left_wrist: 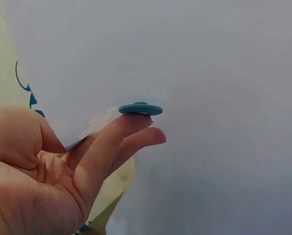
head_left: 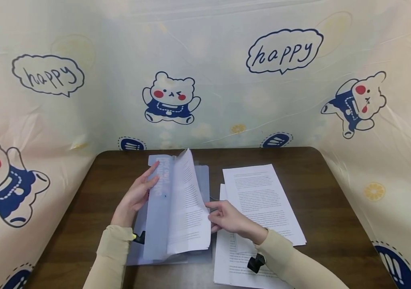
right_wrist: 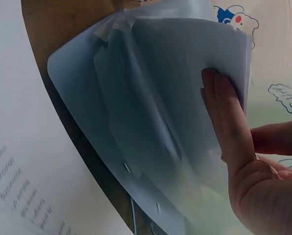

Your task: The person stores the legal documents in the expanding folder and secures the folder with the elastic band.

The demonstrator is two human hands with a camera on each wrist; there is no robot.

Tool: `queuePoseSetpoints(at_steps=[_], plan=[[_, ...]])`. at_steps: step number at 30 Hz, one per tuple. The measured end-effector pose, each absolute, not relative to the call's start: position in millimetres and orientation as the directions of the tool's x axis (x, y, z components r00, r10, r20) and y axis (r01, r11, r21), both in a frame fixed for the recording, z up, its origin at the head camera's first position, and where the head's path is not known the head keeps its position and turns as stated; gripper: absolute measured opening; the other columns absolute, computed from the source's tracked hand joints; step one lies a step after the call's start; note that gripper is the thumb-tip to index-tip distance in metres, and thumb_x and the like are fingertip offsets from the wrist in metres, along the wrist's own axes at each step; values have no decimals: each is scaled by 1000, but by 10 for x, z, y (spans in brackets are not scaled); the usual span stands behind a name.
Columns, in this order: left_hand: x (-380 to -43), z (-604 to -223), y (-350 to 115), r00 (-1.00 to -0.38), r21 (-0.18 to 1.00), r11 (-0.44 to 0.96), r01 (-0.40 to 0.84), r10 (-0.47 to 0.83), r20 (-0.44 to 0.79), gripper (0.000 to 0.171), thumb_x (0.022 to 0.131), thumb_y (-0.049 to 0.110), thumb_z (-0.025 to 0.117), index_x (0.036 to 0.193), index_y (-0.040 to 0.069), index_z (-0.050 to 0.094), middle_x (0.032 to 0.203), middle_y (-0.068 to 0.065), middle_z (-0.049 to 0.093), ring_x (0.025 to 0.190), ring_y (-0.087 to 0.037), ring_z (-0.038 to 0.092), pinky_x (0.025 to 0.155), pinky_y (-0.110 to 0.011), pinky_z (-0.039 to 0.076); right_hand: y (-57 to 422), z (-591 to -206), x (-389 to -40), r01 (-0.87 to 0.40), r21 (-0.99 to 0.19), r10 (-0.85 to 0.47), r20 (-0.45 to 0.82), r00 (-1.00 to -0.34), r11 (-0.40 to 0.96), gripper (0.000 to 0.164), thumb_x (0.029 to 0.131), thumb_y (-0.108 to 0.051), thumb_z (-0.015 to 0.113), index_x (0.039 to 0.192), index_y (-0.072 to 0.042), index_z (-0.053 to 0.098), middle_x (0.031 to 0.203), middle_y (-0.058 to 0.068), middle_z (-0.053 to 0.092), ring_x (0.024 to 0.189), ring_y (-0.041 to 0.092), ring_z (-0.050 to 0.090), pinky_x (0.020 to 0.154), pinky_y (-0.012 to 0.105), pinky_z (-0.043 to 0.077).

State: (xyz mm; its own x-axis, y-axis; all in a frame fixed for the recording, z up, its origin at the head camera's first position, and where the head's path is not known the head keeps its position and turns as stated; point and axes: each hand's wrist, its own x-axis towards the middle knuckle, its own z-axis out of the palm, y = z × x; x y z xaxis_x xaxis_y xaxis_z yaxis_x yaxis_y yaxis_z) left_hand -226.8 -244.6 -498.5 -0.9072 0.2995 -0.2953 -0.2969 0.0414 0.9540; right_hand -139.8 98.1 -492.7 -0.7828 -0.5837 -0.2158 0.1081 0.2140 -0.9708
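Observation:
A translucent blue document folder (head_left: 157,230) lies on the table with its flap raised and printed sheets (head_left: 189,220) inside. My left hand (head_left: 138,196) holds the flap's left edge, thumb on the face and fingers behind. In the left wrist view, a teal button disc (left_wrist: 141,108) on the flap's underside touches a fingertip. At the sheets' right edge, my right hand (head_left: 231,217) holds them between thumb and fingers. The right wrist view shows its straight fingers (right_wrist: 229,112) flat against the back of the lifted sheets, above the folder's lower layer (right_wrist: 72,83).
To the right lie two overlapping stacks of printed paper, an upper one (head_left: 254,182) and a lower one (head_left: 223,257), partly beneath my right forearm. The brown wooden table (head_left: 321,208) has rounded far corners. A curtain (head_left: 219,80) with cartoon bears surrounds it.

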Motion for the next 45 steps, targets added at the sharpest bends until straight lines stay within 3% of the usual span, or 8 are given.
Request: queuePoseSetpoints(at_steps=[9,15,20,27,30,34,41,45], plan=[[-2230,-4976,-2377,-911,953,21,-304,288,-297,68,120,31,44,178,34,10,146,3,44,106,-2,63,89,-22,56,806,-5012,-1394,125,-972,-595,-221,-773,199,58,107,6,49,160,22,32,117,36,77,102,45,82,84,42,69],[-2219,-4955,-2351,-913,951,9,-310,276,-300,66,120,30,43,178,35,11,162,-4,32,108,-1,61,89,-20,54,719,-5034,-1387,121,-974,-601,-213,-770,189,59,108,6,49,163,19,32,119,35,78,102,44,82,87,51,67],[-2221,-4956,-2332,-911,947,4,-320,272,-309,66,120,29,43,178,37,11,181,-10,6,111,-2,58,89,-19,51,672,-5076,-1382,121,-975,-601,-212,-770,188,60,107,7,50,162,20,31,114,35,78,99,46,82,83,43,69],[-2217,-4965,-2283,-916,943,-22,-333,243,-318,67,119,28,47,177,38,14,165,-3,25,97,0,60,82,-18,50,575,-5120,-1355,157,-973,-599,-229,-767,171,60,106,9,49,162,21,31,112,37,77,100,52,80,79,37,69],[-2217,-4971,-2279,-915,938,-22,-345,233,-331,67,119,29,47,177,38,15,171,-3,21,100,0,59,83,-18,48,549,-5152,-1340,166,-971,-594,-238,-769,174,60,106,9,50,162,20,32,111,37,78,98,51,80,78,36,69],[-2226,-4981,-2293,-909,937,-3,-350,243,-339,66,120,29,45,177,40,13,184,-5,-1,109,-1,55,87,-19,45,553,-5185,-1322,187,-969,-579,-245,-777,159,60,106,8,51,162,20,31,112,37,78,96,51,81,79,37,69],[-2237,-4990,-2321,-906,936,1,-351,252,-340,65,120,31,44,176,42,13,177,-8,13,99,-1,60,81,-18,50,639,-5188,-1312,206,-973,-586,-228,-778,105,64,107,5,55,164,18,28,120,39,75,100,51,80,86,43,69],[-2237,-4995,-2332,-904,937,7,-349,264,-338,66,120,31,44,176,43,12,179,-8,10,102,-1,61,83,-18,51,715,-5193,-1317,182,-978,-599,-204,-775,99,63,107,2,58,163,16,33,126,37,75,100,45,82,87,42,69]])
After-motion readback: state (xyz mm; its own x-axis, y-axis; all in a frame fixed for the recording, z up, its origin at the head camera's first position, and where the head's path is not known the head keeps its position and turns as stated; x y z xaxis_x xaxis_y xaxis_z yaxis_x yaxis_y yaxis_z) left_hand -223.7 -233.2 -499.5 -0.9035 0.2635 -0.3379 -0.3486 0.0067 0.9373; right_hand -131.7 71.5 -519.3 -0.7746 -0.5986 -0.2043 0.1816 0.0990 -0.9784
